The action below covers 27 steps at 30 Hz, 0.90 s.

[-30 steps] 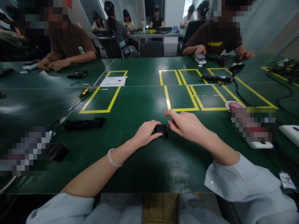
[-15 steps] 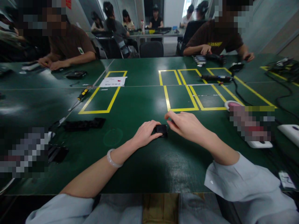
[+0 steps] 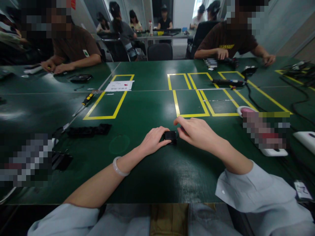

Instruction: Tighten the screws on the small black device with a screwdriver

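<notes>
A small black block-shaped part (image 3: 170, 136) rests on the green table in front of me. My left hand (image 3: 155, 139), with a pale bangle on its wrist, is closed on the part's left side, thumb at the near edge and fingers at the far one. Just to the right of the part is my right hand (image 3: 194, 131), raised a little, its index finger bent and the other fingers curled in. Whatever lies between those fingertips, if anything, is hidden or too small to name.
Left of me lie a black strip-like object (image 3: 89, 130) and a yellow-black screwdriver (image 3: 88, 99). A white paper (image 3: 119, 86) sits by yellow tape outlines (image 3: 193, 115). At the right are a corded black tool (image 3: 227, 82) and a blurred-out white device (image 3: 274, 152). Two people work across the table (image 3: 145, 105).
My hands and the black part stay almost still. Across the table, the right-hand person's hand at the far right has moved slightly outward.
</notes>
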Each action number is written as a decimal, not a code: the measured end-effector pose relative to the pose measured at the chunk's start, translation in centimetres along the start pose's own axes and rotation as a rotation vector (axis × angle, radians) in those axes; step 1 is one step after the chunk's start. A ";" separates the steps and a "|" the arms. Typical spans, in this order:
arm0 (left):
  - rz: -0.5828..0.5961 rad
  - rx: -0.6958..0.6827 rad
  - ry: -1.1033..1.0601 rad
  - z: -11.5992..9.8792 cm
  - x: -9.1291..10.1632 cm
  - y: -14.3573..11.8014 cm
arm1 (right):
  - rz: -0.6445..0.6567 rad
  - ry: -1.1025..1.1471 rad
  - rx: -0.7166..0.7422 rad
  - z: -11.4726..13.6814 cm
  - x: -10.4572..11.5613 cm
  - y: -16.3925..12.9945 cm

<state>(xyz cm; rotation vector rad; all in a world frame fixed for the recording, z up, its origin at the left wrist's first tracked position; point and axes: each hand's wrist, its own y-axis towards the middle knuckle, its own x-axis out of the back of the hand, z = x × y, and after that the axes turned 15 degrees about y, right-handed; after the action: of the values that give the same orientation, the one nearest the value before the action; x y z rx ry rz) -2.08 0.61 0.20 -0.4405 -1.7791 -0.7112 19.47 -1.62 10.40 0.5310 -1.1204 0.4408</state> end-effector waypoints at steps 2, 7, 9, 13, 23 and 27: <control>0.002 -0.005 0.001 0.0 0.0 0.0 | 0.003 -0.002 0.003 0.0 0.1 0.0; 0.003 -0.010 0.012 -0.1 0.1 0.0 | 0.020 -0.056 -0.008 -0.1 -0.1 0.1; 0.004 -0.011 0.018 -0.1 0.1 0.1 | 0.004 -0.044 0.001 -0.1 -0.2 0.1; 0.000 -0.011 0.024 -0.1 0.0 0.1 | -0.015 -0.006 0.007 -0.1 -0.2 0.0; 0.009 -0.018 0.014 -0.1 0.2 0.0 | 0.000 -0.029 -0.001 -0.1 -0.1 0.1; 0.004 -0.014 0.017 0.0 0.1 0.1 | -0.022 -0.014 0.013 -0.1 -0.2 0.1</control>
<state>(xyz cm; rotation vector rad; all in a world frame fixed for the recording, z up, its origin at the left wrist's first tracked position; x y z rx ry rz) -2.04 0.63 0.31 -0.4456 -1.7577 -0.7227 19.42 -1.53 10.18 0.5574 -1.1247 0.4262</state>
